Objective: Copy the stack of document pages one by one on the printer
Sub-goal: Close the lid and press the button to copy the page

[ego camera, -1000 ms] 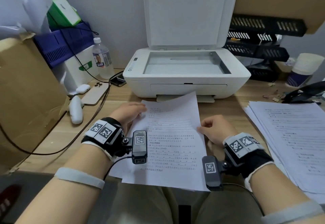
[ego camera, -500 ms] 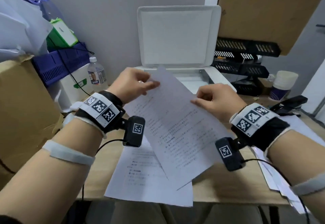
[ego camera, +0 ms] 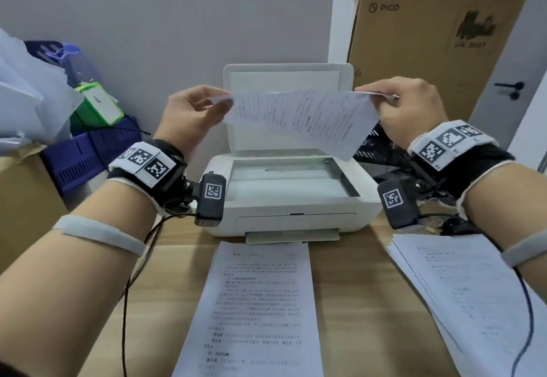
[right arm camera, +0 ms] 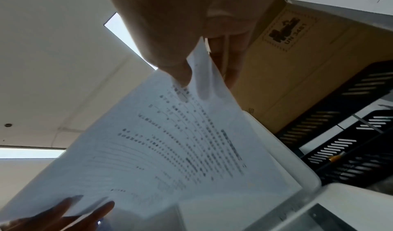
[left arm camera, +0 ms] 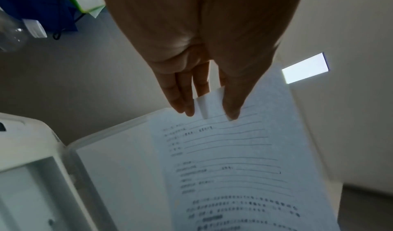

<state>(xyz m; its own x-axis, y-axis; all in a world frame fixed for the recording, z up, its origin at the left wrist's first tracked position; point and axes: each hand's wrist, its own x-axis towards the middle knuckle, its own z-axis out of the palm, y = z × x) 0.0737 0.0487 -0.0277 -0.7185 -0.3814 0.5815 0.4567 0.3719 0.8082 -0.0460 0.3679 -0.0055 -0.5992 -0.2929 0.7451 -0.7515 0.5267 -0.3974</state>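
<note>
I hold one printed page (ego camera: 299,119) in the air above the white printer (ego camera: 290,199), in front of its raised lid (ego camera: 288,77). My left hand (ego camera: 213,104) pinches the page's left end between thumb and fingers, and my right hand (ego camera: 384,101) pinches its right end. The scanner glass (ego camera: 290,179) lies bare below. In the left wrist view the page (left arm camera: 229,159) hangs from my left hand (left arm camera: 209,113); in the right wrist view my right hand (right arm camera: 204,76) pinches its corner (right arm camera: 202,69). Another printed page (ego camera: 257,311) lies on the desk before the printer. A paper stack (ego camera: 473,293) lies at the right.
A cardboard box (ego camera: 438,39) leans behind the printer at the right, above black paper trays (ego camera: 373,151). At the left stand a blue crate (ego camera: 85,151), a green box (ego camera: 97,107) and a brown box (ego camera: 20,199). Black cables (ego camera: 133,276) run over the desk.
Both hands have lifted the top page off the desk, turned it and raised it over the scanner glass. My view has tilted upward. A second page stays on the desk.
</note>
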